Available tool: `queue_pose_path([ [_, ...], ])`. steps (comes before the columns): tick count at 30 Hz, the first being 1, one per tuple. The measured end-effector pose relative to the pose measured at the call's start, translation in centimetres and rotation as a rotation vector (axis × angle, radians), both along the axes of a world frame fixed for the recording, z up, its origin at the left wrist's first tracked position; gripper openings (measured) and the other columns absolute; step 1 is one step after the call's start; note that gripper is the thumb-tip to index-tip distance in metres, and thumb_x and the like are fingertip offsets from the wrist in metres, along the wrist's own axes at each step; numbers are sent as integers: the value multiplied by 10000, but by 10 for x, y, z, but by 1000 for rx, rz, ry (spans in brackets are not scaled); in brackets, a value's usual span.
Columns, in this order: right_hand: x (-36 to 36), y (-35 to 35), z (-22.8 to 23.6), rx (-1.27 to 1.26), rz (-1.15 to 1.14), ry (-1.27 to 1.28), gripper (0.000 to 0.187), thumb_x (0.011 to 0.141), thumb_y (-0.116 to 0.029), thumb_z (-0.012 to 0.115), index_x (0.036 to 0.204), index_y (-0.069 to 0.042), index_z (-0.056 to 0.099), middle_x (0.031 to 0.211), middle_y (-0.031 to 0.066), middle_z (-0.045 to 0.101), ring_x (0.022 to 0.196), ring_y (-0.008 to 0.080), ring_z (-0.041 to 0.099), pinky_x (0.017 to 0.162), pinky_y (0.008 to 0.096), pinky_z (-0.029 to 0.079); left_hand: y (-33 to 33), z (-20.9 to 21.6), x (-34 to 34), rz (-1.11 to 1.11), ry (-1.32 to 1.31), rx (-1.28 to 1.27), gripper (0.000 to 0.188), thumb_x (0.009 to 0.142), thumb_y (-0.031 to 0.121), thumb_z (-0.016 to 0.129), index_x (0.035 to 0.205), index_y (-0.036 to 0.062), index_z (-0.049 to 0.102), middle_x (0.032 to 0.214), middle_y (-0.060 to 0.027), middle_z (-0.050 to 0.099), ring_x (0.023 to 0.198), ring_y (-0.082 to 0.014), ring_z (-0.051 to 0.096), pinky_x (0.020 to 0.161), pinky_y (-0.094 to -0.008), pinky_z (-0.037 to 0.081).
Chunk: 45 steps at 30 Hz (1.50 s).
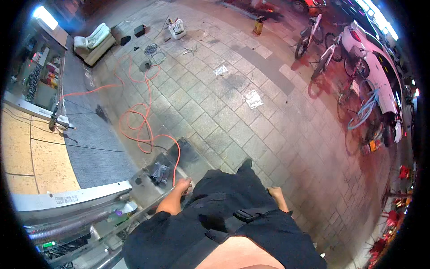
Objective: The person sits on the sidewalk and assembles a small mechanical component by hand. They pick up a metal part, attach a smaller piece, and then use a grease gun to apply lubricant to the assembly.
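Observation:
My left hand (182, 184) is low beside my left hip, its fingers curled in. An orange hose (178, 162) runs down to this hand and drops out of sight there; I cannot tell whether the fingers grip it. Just ahead of that hand, a dark crumpled bag or wrapper (160, 172) lies on a grey ledge (197, 163). At my right side, my right hand (277, 195) is closed with its back toward me, over the paving. Its palm is hidden, so anything inside does not show. The hose spreads ahead in loose loops.
Paving stones (215, 116) stretch ahead with flat white sheets (254, 99) on them. An armchair (95, 42), a white canister (177, 29) and a yellow container (258, 25) stand farther off. Bicycles (329, 54) and a white car (374, 67) line the right. A shop front (36, 116) borders the left.

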State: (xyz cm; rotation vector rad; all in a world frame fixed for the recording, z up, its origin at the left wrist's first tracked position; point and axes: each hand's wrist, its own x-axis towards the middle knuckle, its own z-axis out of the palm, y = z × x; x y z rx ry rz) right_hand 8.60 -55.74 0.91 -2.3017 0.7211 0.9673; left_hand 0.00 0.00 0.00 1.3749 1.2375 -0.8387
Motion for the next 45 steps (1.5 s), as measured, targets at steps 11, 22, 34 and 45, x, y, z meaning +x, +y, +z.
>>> queue_pose_path([
  [11, 338, 3, -131, 103, -93, 64, 292, 941, -293, 711, 913, -4, 689, 684, 109, 665, 506, 216, 613, 444, 388, 456, -46, -191, 146, 187, -306, 24, 356, 1011, 337, 561, 978, 3, 681, 714, -105, 632, 533, -232, 564, 501, -395, 449],
  [22, 644, 88, -80, 145, -37, -68, 336, 977, -256, 650, 1195, -6, 701, 820, 107, 714, 568, 164, 630, 444, 324, 442, -7, -269, 345, -739, -141, 233, 426, 973, 375, 586, 1122, -1, 718, 1157, -236, 710, 1124, -430, 657, 933, -483, 531],
  [34, 772, 161, -172, 247, 408, 237, 275, 894, -215, 659, 782, 35, 676, 652, 203, 635, 475, 329, 597, 467, 475, 446, 205, -97, 753, 332, -473, 326, 411, 1050, 379, 557, 1186, 3, 654, 1042, -103, 737, 878, -184, 701, 664, -328, 531],
  [45, 1064, 393, -242, -95, 885, -63, 439, 955, -380, 628, 932, 42, 745, 950, 244, 749, 931, 402, 723, 826, 467, 557, 257, -213, 671, 610, -216, 124, 316, 945, 335, 685, 1080, 49, 683, 975, -130, 718, 876, -289, 682, 743, -449, 560],
])
